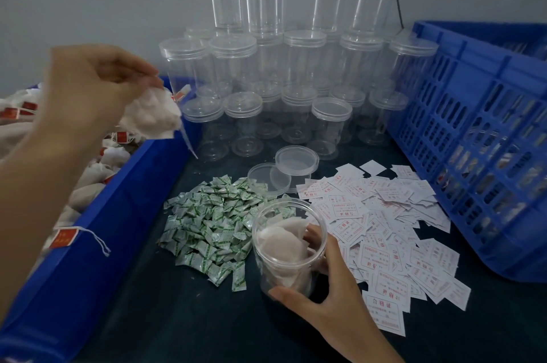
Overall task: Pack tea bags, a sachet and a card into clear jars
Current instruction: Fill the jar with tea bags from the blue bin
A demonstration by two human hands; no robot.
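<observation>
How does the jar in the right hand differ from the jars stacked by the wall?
The held jar is open on top; the stacked jars are capped. The held jar contains white tea bags; the stacked jars look empty. The right hand grips the held jar near the front; the stacked jars stand untouched in tiers at the back. Both are clear, round plastic jars.

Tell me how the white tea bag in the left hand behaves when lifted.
The white crumpled tea bag is probably floppy: it sags under the left hand. It seems light, since a few curled fingers carry it.
</observation>
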